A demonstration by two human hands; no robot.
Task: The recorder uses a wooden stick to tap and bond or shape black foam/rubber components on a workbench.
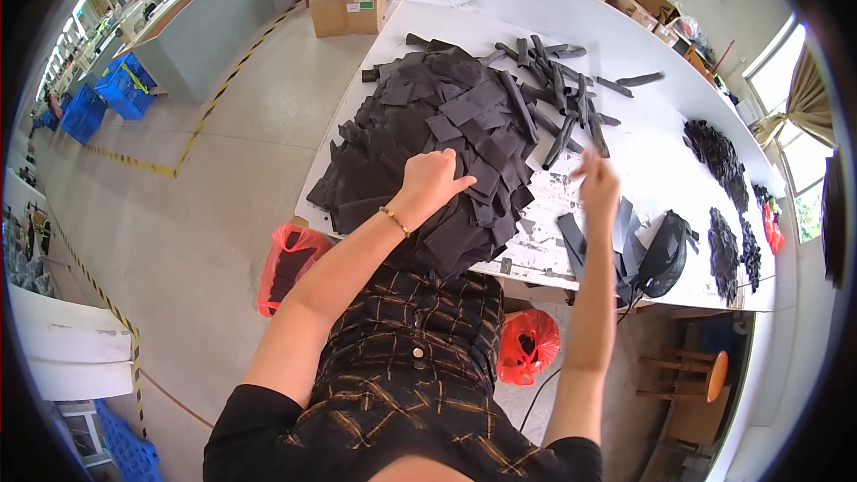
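A large heap of flat black fabric strips (pixel 473 107) covers the near left part of the white table. Over its middle is my left hand (pixel 430 183), fingers curled in and thumb stuck out to the right; whatever the fingers may hold is hidden. To the right of the heap my right hand (pixel 596 180) is raised above the table and smeared by motion, so its fingers cannot be read. Just beyond it lie several rolled black strips (pixel 562 94), loosely scattered. Some flat dark strips (pixel 629 236) lie beside my right forearm.
A dark rounded object (pixel 665 254) with a cord stands on the table at right, near bundles of black pieces (pixel 719 161). Red plastic bags (pixel 528 346) hang or stand below the table's front edge. Beyond the table's far left corner is a cardboard box (pixel 346 4). A wooden stool (pixel 717 377) is underneath at right.
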